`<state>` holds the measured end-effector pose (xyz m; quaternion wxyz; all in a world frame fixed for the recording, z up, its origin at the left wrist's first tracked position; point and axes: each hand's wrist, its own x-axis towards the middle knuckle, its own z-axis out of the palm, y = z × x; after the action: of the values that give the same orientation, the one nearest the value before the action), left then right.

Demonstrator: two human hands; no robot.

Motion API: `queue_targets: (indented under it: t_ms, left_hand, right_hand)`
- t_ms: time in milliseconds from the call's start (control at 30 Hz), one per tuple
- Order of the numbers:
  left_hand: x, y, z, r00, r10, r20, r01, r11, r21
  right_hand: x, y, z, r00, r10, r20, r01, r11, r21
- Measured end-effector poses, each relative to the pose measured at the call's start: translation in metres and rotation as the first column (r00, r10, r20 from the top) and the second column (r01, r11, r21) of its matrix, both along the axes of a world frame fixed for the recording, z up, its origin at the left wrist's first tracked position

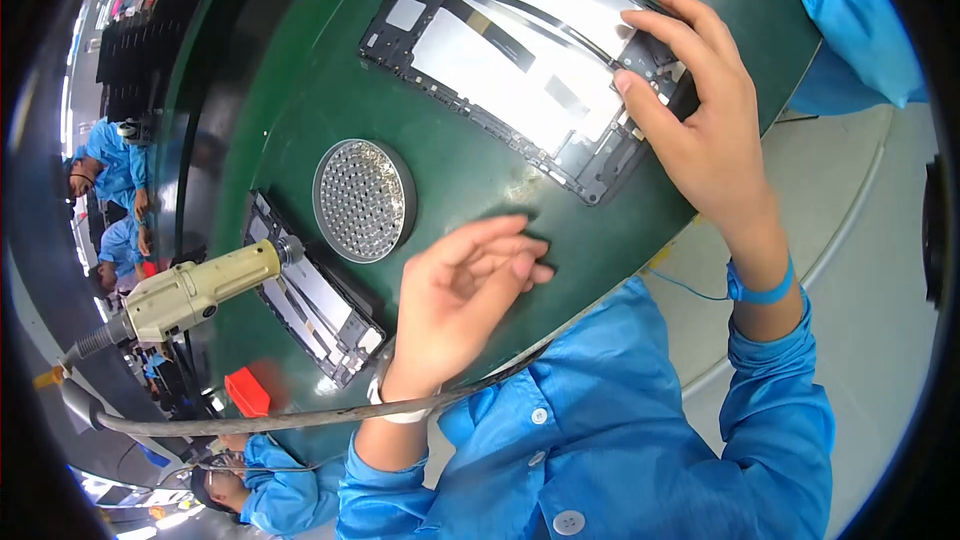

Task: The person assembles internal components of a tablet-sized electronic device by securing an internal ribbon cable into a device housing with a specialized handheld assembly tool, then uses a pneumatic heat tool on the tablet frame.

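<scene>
A large opened tablet (530,50) with silver battery panels, dark ribbon cables and a black frame lies on the green table. My right hand (700,100) rests over its right end with fingers spread. The thumb tip touches near the end of a ribbon cable, and the forefinger lies on the inner parts farther up. Below the tablet, my left hand (455,290) hovers over the table near its front edge. Its fingers are loosely curled and a little apart, with nothing visible in them. A round metal tray (365,202) full of small holes, with tiny screws, stands left of that hand.
A beige electric screwdriver (200,290) hangs at the left, over a second opened tablet (315,310). Its grey cable (270,423) crosses in front of my left wrist. Nearby is a red bin (247,392). Co-workers in blue (290,490) sit farther left. Blue cloth (860,20) is at the upper right.
</scene>
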<state>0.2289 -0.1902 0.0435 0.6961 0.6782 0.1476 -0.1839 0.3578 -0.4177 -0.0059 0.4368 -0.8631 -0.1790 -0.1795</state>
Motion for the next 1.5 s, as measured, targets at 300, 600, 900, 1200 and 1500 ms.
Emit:
queue_targets:
  t_ms: [300,600,900,1200,1500]
  left_hand:
    - [-0.09,0.053,0.006,0.989,0.109,0.103,-0.11,0.994,0.002]
    - [-0.146,0.174,0.036,0.886,0.198,0.418,-0.389,0.809,0.44]
    - [-0.103,0.255,-0.024,0.448,0.593,0.669,-0.846,0.524,0.102]
    - [-0.096,0.269,-0.048,0.46,0.5,0.734,-0.841,0.512,0.178]
    - [-0.092,0.274,-0.058,0.366,0.486,0.794,-0.862,0.498,0.093]
  right_hand:
    - [0.0,0.002,0.005,0.999,-0.018,-0.029,0.018,1.0,-0.017]
    - [0.001,0.013,0.019,0.976,-0.017,0.217,0.032,0.997,-0.065]
    - [-0.043,0.159,0.087,0.717,0.693,-0.076,-0.653,0.705,0.276]
    - [-0.057,0.28,0.094,0.491,0.835,-0.248,-0.689,0.546,0.476]
    - [-0.049,0.264,0.07,0.495,0.866,-0.075,-0.592,0.399,0.7]
